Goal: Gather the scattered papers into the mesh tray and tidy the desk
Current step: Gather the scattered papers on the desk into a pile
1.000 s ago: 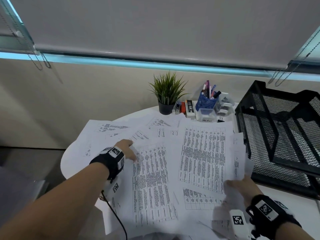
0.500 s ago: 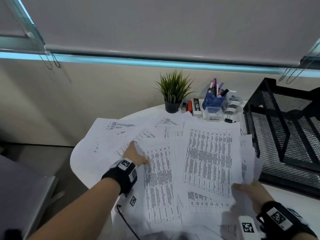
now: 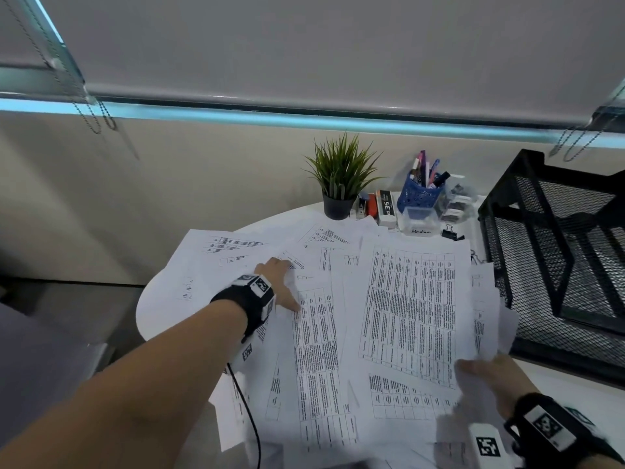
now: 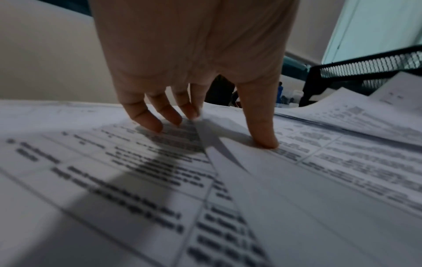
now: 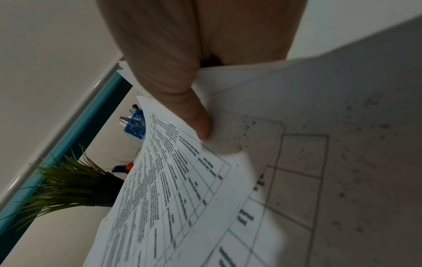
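Several printed papers [image 3: 406, 309] lie overlapped across the round white table [image 3: 152, 309]. My left hand [image 3: 280, 282] rests on the left-hand sheets, its fingertips [image 4: 265, 142] pressing the paper [image 4: 114, 171] down. My right hand [image 3: 487, 374] pinches the lifted right edge of a bundle of papers [image 5: 182, 189], with the thumb [image 5: 196, 117] on top. The black mesh tray [image 3: 558, 252] stands at the right, just beyond the papers.
At the table's far edge stand a small potted plant [image 3: 338, 184], a blue pen cup [image 3: 419, 191], small boxes [image 3: 385, 208], a clear container [image 3: 419, 221] and a black binder clip [image 3: 451, 231]. A wall runs behind. The floor lies left of the table.
My left hand has slid away from me over the left sheets. The right hand keeps its pinch on the right-hand papers. The view has shifted slightly.
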Demonstrator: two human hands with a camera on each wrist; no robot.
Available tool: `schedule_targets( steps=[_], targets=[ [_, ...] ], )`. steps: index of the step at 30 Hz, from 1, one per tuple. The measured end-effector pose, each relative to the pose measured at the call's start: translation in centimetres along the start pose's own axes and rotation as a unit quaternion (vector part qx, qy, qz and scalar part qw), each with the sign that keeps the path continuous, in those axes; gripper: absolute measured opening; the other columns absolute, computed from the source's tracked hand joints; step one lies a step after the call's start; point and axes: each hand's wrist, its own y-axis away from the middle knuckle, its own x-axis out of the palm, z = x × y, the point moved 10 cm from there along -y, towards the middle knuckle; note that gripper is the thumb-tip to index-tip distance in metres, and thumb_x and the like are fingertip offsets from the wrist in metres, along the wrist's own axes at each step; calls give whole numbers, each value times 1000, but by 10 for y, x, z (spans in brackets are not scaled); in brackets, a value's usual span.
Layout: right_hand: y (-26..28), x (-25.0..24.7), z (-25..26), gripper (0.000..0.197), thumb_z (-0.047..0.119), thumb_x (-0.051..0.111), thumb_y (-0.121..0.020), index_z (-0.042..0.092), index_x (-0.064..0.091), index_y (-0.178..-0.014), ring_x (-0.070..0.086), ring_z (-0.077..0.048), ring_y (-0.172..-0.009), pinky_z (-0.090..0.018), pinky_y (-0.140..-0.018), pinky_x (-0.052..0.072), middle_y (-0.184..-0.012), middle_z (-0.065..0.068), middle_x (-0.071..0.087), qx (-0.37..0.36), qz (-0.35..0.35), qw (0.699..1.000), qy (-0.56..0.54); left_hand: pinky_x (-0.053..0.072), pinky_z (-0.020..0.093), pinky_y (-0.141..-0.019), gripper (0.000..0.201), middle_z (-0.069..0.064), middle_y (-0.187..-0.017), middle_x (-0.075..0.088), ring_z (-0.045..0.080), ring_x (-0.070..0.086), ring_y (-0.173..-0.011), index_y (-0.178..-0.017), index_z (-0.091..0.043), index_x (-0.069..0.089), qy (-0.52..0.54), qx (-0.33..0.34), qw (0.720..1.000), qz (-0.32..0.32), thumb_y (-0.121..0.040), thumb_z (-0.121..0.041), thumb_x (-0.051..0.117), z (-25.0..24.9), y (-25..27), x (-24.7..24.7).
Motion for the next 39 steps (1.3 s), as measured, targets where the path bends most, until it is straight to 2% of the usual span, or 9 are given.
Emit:
schedule_targets(
  steps=[5,9,14,17,20,23,27,33,39],
  targets=[
    [2,1,0,18,-17,54,-81,-1,61,-85,59,-29,-74,-33,-64,47,-82,-20,65,9,-2,1000,-29,42,38,-103,91,6,-136,49,26,48,-123,-139,-15,36,1,-10,1000,22,-63,-37,82,-2,-2,5],
    [0,1,-1,16,-14,58,-82,-2,61,-92,60,-31,-79,-32,-65,46,-85,-19,65,17,-3,999,-45,43,22,-68,27,-1,-86,51,15,51,-84,-84,-17,47,77,-47,996,3,-76,-19,72,1,4,5],
    [5,4,5,16,-15,58,-81,-5,61,-93,61,-30,-74,-32,-63,48,-81,-21,66,22,12,997,-68,41,36,-101,86,7,-129,52,27,48,-120,-134,-4,40,177,-46,983,26,-62,-18,85,5,15,13],
    [10,12,9,14,-13,61,-80,-7,62,-93,64,-32,-73,-33,-62,49,-79,-20,68,24,32,996,-77,42,26,-89,56,3,-113,61,24,56,-111,-116,-7,57,311,-39,949,4,-66,-7,82,10,19,10],
    [13,23,8,15,-12,62,-80,-10,62,-95,65,-34,-74,-34,-63,50,-78,-20,70,41,53,995,-78,49,37,-94,53,7,-101,70,23,64,-96,-90,-11,68,436,-57,898,-16,-45,-27,89,22,23,14],
    [14,33,10,23,-3,65,-81,-6,63,-104,67,-33,-87,-36,-70,52,-93,-20,72,47,75,992,-89,42,48,-102,87,4,-111,70,26,63,-108,-113,-13,66,478,-70,870,97,-35,-40,95,35,3,69],
    [23,58,13,30,3,68,-80,2,63,-110,68,-35,-95,-47,-88,52,-102,-17,71,66,141,981,-114,43,47,-101,57,13,-104,71,32,65,-102,-103,-7,71,470,-79,856,197,-51,-17,91,20,43,86],
    [24,82,35,26,12,70,-81,15,65,-107,67,-21,-97,-35,-87,53,-109,-5,70,-1,130,991,15,41,46,-102,108,14,-118,64,32,56,-112,-121,-1,57,405,-114,903,91,-28,-38,96,32,28,83],
    [29,87,62,42,12,69,-81,24,54,-118,62,-19,-104,-42,-97,48,-113,5,66,-41,113,992,-43,46,34,-73,59,21,-102,62,29,53,-86,-117,14,51,413,-119,902,-28,-71,-9,79,21,44,46]
  ],
)
